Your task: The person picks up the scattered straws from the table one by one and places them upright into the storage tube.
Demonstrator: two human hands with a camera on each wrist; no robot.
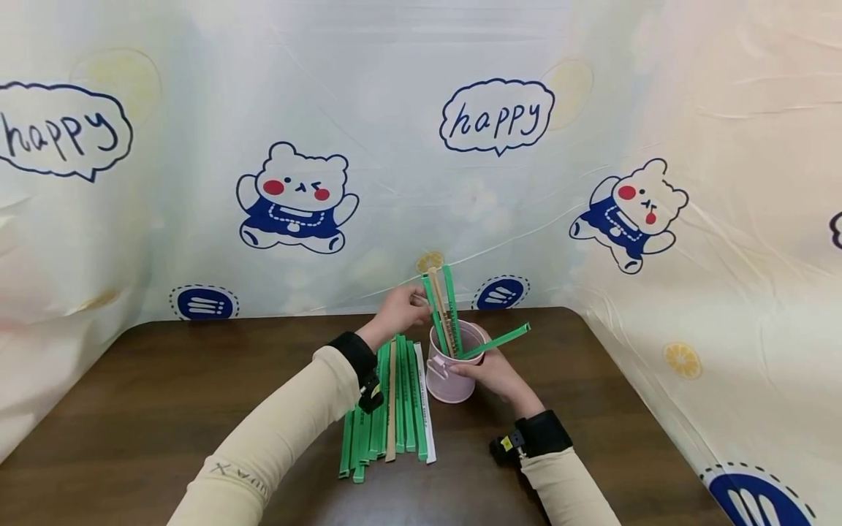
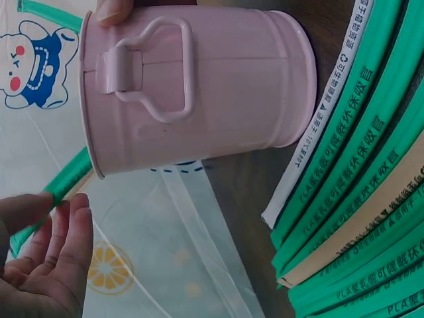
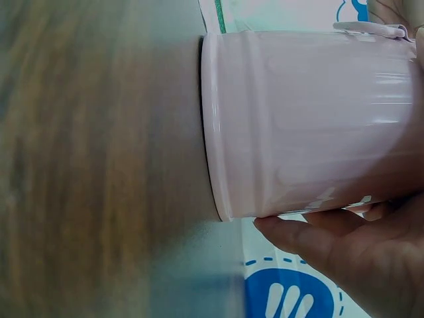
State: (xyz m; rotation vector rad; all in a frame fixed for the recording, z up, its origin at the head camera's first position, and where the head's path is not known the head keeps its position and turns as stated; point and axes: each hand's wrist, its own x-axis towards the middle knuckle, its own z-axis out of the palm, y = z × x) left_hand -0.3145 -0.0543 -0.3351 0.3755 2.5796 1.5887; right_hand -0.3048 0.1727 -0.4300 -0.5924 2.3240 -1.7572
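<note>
A pink metal bucket [image 1: 449, 386] with a small side handle [image 2: 189, 73] stands on the table. Its rim is held by my right hand [image 1: 495, 371], thumb at the front and fingers around the far side. Several paper-wrapped drinking straws poke out of it: green ones, a brown one [image 1: 438, 299] and a green one [image 1: 503, 339] leaning out to the right. At the bucket's left, my left hand [image 1: 403, 315] pinches a green straw [image 2: 71, 171] between thumb and fingers; its lower end is inside the bucket.
Left of the bucket, many wrapped straws [image 1: 401, 409] lie side by side on the brown table [image 1: 263, 365], mostly green, with a brown one and a white one [image 1: 426, 416] at the right edge. A printed cloth [image 1: 395, 88] hangs behind the table.
</note>
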